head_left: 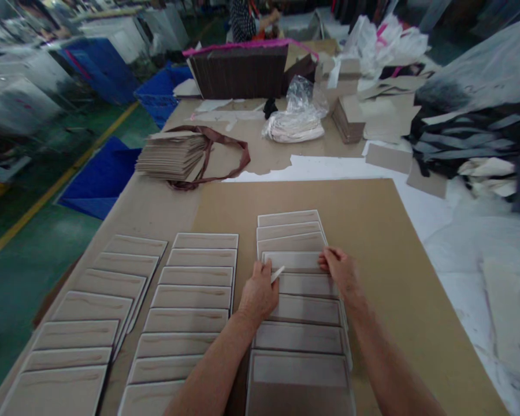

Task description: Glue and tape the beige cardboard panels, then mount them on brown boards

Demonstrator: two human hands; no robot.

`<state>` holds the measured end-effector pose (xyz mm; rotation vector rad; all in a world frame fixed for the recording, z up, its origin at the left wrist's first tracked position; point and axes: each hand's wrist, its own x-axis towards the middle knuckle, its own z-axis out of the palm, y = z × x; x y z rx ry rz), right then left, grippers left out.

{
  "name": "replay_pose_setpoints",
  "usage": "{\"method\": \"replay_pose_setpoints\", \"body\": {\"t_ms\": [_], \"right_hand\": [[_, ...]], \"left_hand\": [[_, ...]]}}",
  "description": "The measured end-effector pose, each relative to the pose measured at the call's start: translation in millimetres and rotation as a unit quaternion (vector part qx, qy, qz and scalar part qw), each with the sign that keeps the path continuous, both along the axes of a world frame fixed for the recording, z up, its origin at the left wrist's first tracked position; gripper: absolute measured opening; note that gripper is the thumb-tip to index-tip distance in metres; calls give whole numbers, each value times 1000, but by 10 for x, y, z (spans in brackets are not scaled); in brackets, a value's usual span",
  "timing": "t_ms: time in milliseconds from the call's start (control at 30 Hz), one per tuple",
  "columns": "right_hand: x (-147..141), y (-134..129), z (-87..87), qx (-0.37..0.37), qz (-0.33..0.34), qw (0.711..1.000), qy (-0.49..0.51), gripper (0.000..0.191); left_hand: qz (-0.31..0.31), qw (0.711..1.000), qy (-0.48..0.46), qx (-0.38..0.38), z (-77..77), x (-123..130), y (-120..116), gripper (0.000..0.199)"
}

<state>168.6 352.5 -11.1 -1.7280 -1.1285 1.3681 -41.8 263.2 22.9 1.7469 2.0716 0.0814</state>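
A column of overlapping beige panels with pale edges (301, 364) lies in front of me. My left hand (260, 292) is closed round a small white pointed tool (278, 274), its fingers at the left edge of one panel (292, 261) in the upper part of the column. At that panel's right edge, my right hand (338, 267) has its fingers pinched together on the corner. Two more columns of similar panels, the middle one (193, 296) and the left one (91, 305), fan out on the table with brownish streaks on them.
A brown board (385, 277) lies under the right column. Behind it are a stack of beige pieces (171, 155) with a brown strap (246, 156), a plastic bag (297, 118) and a dark block of sheets (242, 72). Blue bins (97, 179) stand left. Another person (245, 20) is at the far side.
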Motion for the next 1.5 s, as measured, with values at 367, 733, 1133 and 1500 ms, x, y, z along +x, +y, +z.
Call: {"method": "replay_pose_setpoints", "body": {"t_ms": [367,733,1133,1500], "right_hand": [[-197,-398,353,93,21,995,41,36],[-728,-627,638,-22,157,977,143,30],[-562,-532,705,-18,202,971,128,28],[-579,-722,520,-93,49,953,284,30]], "left_hand": [[203,950,-212,111,209,-162,-143,44],[355,610,-703,-86,600,276,-308,43],[392,611,-683,-85,442,329,-335,49],[459,569,-683,-3,362,498,-230,55]]}}
